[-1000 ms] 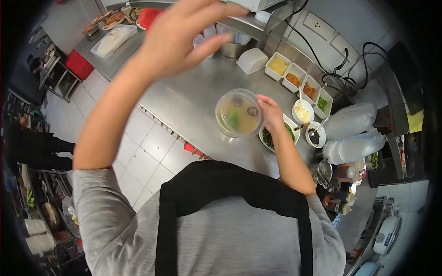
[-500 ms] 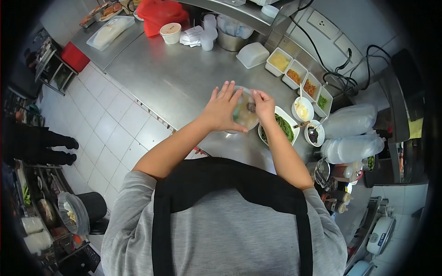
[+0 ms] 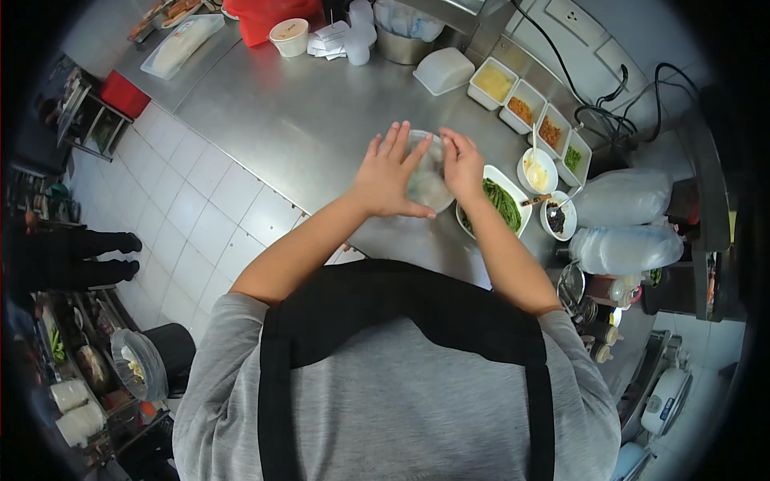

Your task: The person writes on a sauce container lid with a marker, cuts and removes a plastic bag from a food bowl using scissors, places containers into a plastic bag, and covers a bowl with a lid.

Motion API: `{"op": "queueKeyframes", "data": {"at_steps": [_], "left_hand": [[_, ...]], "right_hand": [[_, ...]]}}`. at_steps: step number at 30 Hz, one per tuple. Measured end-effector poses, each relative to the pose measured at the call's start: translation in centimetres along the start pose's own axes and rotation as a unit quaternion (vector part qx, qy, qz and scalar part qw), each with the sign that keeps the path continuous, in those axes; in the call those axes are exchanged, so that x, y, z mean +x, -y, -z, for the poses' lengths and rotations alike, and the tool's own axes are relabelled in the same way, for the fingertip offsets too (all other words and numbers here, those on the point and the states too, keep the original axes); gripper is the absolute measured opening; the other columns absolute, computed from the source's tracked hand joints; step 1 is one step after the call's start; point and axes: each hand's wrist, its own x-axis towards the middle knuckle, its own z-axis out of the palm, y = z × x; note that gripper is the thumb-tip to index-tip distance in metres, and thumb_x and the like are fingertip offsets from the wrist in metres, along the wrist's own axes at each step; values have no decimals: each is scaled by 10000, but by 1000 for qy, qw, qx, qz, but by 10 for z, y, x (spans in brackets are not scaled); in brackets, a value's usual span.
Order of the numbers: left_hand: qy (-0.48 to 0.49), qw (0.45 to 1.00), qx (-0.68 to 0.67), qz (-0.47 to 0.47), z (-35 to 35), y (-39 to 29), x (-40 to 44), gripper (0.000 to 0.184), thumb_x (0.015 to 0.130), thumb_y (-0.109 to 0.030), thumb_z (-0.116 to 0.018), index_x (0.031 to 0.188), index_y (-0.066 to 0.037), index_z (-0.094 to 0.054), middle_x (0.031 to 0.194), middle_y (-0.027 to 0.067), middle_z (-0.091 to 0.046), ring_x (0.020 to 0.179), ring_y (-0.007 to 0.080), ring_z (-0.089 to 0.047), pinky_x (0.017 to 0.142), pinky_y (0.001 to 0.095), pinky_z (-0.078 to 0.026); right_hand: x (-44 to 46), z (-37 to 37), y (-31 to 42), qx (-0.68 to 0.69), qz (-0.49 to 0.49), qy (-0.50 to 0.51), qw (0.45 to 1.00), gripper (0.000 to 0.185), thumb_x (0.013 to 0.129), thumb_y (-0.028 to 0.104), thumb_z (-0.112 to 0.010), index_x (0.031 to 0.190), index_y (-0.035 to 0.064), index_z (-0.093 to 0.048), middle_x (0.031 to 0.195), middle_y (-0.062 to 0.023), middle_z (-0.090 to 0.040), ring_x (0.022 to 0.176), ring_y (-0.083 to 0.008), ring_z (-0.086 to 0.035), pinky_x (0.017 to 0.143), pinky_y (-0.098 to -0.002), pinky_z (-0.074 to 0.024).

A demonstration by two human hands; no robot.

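A round bowl with a cloudy see-through lid (image 3: 429, 178) sits on the steel counter between my hands; its contents are blurred under the lid. My left hand (image 3: 391, 178) rests on its left side with the fingers spread, the thumb low and the fingertips at the upper rim. On the right rim, my right hand (image 3: 463, 164) presses with its fingers held together and bent. Just right of that hand stands a white dish of green beans (image 3: 500, 207), partly hidden by my forearm.
Beyond the beans are a bowl of pale yellow food (image 3: 536, 171), a bowl of dark food (image 3: 557, 217) and several white tubs of toppings (image 3: 520, 109). Plastic-wrapped stacks (image 3: 626, 244) lie at right. A paper tub (image 3: 289, 38) stands at the back. Another person's legs (image 3: 88, 256) show at left.
My right fingers have shifted from pinching the right rim to lying together against it. My left hand keeps its spread hold. The bowl's contents look hazier, and the whole view has shifted slightly.
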Motion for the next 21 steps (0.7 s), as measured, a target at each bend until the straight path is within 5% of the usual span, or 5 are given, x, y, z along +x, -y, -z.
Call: {"op": "queueKeyframes", "data": {"at_steps": [8, 12, 15, 17, 21], "left_hand": [[-29, 990, -122, -59, -1, 38, -6, 1314, 481, -649, -777, 1478, -91, -128, 1501, 229, -171, 1390, 389, -180, 1101, 532, -167], [7, 994, -92, -64, 3, 33, -1, 1286, 508, -597, -778, 1465, -25, -136, 1502, 212, -197, 1387, 372, -205, 1094, 523, -184], [22, 996, -60, -55, 5, 28, -3, 1280, 519, -569, -783, 1461, -1, -130, 1498, 219, -209, 1393, 357, -199, 1112, 472, -180], [-49, 969, -197, -137, -12, 43, 0, 1206, 607, -508, -766, 1469, -4, -91, 1522, 205, -148, 1415, 334, -137, 1130, 447, -134], [-195, 916, -344, -69, -36, 51, -8, 923, 823, -409, -612, 1479, -33, -83, 1539, 198, -52, 1430, 319, -26, 1142, 433, -36]], "right_hand": [[-21, 2, 44, -284, 66, 162, 943, 715, 897, 497, -475, 1424, 48, -294, 1457, -170, -330, 1348, -353, -299, 1058, -506, -281], [-26, 3, 39, -259, 82, 149, 951, 760, 883, 560, -458, 1435, 71, -275, 1466, -192, -294, 1360, -363, -272, 1065, -517, -261], [-37, 12, 40, -218, 104, 35, 970, 734, 874, 518, -511, 1432, 91, -298, 1448, -189, -322, 1357, -359, -274, 1072, -512, -249], [-46, 35, 63, -163, 104, -30, 981, 701, 867, 472, -554, 1419, 100, -335, 1426, -181, -354, 1348, -355, -287, 1072, -496, -256], [-92, 154, 123, -115, 137, -184, 967, 552, 843, 368, -619, 1296, 81, -488, 1298, -147, -480, 1228, -338, -413, 1032, -441, -316]]}}
